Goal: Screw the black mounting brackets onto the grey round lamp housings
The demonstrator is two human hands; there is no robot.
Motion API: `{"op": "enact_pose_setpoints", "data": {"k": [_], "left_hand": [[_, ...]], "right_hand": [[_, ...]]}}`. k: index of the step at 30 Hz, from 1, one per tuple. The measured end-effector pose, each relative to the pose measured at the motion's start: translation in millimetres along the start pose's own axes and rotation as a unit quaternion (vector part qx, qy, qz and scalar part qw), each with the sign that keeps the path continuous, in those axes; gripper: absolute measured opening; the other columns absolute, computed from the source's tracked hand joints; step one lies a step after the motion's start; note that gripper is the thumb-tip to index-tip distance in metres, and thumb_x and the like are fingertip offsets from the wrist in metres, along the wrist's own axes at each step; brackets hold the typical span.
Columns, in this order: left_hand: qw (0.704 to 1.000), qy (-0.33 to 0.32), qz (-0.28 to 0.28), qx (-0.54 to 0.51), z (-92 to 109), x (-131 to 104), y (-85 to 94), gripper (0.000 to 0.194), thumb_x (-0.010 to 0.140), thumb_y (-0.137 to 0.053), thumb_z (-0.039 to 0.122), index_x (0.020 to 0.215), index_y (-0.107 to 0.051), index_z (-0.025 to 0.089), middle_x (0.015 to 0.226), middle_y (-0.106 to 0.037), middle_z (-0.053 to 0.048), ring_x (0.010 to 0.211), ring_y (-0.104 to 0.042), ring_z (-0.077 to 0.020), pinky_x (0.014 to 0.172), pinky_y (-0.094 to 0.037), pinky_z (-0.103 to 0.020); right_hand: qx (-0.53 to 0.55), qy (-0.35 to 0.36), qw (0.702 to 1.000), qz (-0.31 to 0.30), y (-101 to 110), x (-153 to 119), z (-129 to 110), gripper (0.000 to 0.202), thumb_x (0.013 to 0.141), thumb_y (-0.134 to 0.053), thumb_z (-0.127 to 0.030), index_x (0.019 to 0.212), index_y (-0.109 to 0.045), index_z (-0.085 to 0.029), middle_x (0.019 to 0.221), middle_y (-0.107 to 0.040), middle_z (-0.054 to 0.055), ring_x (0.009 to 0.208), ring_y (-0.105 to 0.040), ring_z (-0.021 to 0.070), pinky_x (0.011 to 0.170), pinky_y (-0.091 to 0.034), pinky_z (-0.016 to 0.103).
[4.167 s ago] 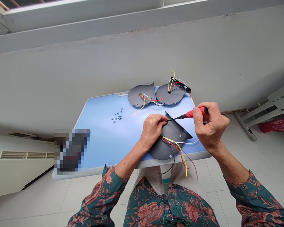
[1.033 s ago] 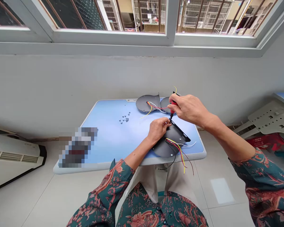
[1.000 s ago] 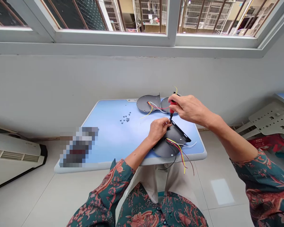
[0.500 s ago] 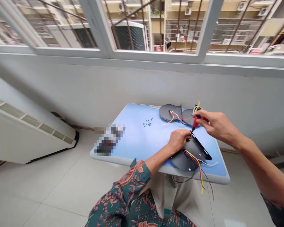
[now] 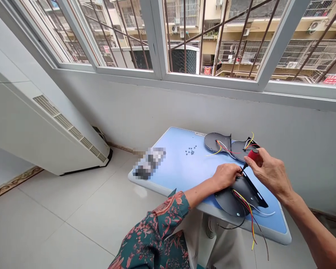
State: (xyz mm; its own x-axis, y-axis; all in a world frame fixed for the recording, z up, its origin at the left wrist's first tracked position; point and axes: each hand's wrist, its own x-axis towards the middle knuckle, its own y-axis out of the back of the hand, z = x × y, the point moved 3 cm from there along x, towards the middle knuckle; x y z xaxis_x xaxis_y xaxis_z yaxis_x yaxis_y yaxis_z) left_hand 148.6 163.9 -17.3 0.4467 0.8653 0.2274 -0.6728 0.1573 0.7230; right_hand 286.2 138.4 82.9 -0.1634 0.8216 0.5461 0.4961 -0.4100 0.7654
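My right hand [image 5: 273, 173] is closed round the red handle of a screwdriver [image 5: 252, 154]. The screwdriver slants down, its dark shaft meeting the far corner of a black round plate [image 5: 226, 198]. Beside the tip, my left hand [image 5: 226, 176] is closed on that corner of the plate; its fingertips are partly hidden. A straight slotted flange [image 5: 256, 190] runs along the plate's right side. From the middle of the plate come loose wires [image 5: 252, 220] in yellow, red, white, brown and black, hanging over the table's front edge.
Two similar black plates [image 5: 217, 142] with wires lie at the back of the blue-topped table [image 5: 182, 172]. Several small dark screws [image 5: 192, 151] are scattered left of them. A blurred-out item [image 5: 149, 163] lies at the left edge. A wall and barred windows stand behind.
My view has turned left, so the table and hands appear lower and farther right. My right hand has shifted its fingers on the screwdriver handle; the left hand stays at the plate's corner.
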Motion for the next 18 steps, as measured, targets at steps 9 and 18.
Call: {"op": "enact_pose_setpoints", "data": {"k": [9, 18], "left_hand": [[0.949, 0.242, 0.173, 0.101, -104.0, 9.4, 135.6, 0.014, 0.082, -0.072, 0.007, 0.082, -0.074, 0.021, 0.098, -0.079, -0.011, 0.105, -0.072, -0.0283, 0.092, -0.052, -0.038], [0.947, 0.259, 0.138, 0.132, -130.4, 16.0, 134.7, 0.014, 0.072, -0.071, 0.010, 0.063, -0.072, 0.021, 0.077, -0.076, -0.012, 0.097, -0.072, -0.0301, 0.082, -0.050, -0.035]], "right_hand": [[0.072, -0.087, 0.984, 0.138, 24.3, -17.1, 12.5, 0.031, 0.088, -0.064, -0.056, 0.083, -0.059, -0.025, 0.070, -0.072, 0.001, 0.059, -0.068, 0.0208, 0.062, -0.049, 0.034], [0.102, -0.081, 0.984, 0.118, 29.0, -32.1, -1.0, 0.025, 0.087, -0.068, -0.047, 0.083, -0.057, -0.025, 0.069, -0.072, 0.001, 0.058, -0.067, 0.0185, 0.062, -0.050, 0.033]]}}
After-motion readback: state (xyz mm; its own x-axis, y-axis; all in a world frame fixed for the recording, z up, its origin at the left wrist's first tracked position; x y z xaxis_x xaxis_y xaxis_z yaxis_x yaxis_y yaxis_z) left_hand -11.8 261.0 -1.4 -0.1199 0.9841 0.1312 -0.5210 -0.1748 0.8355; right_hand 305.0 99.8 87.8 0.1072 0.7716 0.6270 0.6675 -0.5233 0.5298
